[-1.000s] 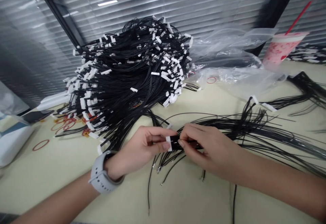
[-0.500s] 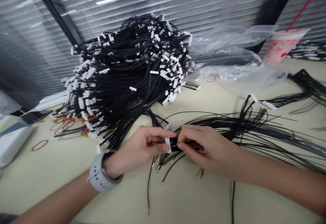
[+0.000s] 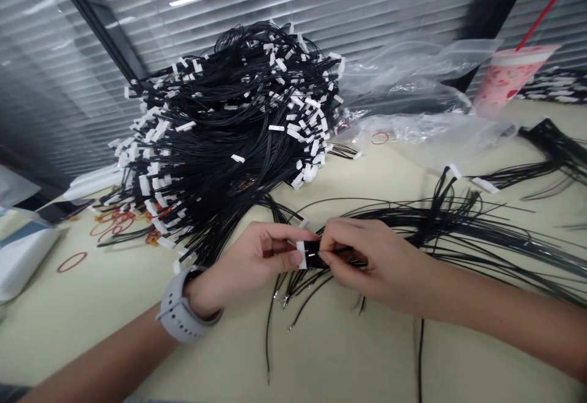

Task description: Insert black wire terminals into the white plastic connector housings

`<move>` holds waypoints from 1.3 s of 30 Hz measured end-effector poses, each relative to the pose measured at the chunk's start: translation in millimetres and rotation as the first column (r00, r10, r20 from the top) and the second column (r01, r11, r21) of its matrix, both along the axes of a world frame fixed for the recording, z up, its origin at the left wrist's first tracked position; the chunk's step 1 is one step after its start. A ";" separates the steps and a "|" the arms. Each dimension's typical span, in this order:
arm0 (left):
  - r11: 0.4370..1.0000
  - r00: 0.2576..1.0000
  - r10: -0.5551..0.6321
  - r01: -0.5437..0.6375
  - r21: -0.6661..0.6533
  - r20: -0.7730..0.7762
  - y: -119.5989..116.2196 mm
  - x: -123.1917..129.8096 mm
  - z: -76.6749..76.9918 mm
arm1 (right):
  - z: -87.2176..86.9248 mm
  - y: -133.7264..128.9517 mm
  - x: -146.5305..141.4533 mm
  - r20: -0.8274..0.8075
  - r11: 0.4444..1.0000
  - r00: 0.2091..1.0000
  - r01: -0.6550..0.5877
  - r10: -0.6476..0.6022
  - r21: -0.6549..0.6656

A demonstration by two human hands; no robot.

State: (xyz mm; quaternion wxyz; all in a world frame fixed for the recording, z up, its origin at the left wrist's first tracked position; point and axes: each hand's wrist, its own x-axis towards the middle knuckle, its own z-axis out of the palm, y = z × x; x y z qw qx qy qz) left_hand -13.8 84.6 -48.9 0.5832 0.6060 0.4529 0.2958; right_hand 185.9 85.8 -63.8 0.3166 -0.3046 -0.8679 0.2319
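My left hand [image 3: 263, 256], with a grey watch on its wrist, pinches a small white connector [image 3: 301, 255] between thumb and finger. Black wires run from the connector to the right. My right hand [image 3: 362, 256] has its thumb and forefinger closed on a black wire beside the connector. Loose black wires [image 3: 403, 222] spread beneath and beyond my right hand, some with bare metal ends below the connector.
A big heap of black cables [image 3: 229, 140] with white connectors stands behind my hands. Red rubber bands [image 3: 72, 262] lie at left. Clear plastic bags [image 3: 413, 109] and a pink cup [image 3: 509, 79] with a red straw are at the back right. More cables [image 3: 550, 146] lie at right.
The view has shifted slightly. Both hands keep nearly the same place and grip, with the connector turned a little.
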 end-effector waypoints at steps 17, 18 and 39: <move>0.994 0.993 0.092 -0.088 -0.061 0.072 4.1 0.4 -1.1 | 5.2 4.5 6.6 -0.062 0.895 0.912 0.410 -0.406 0.173; 0.994 0.992 0.099 -0.094 -0.063 0.075 3.7 0.9 -0.7 | 6.3 3.3 5.9 -0.084 0.914 0.929 0.369 -0.360 0.169; 0.997 0.998 0.041 -0.038 0.067 -0.041 -2.4 4.2 3.3 | -9.6 -5.2 1.2 0.183 0.879 0.974 0.029 -0.131 0.477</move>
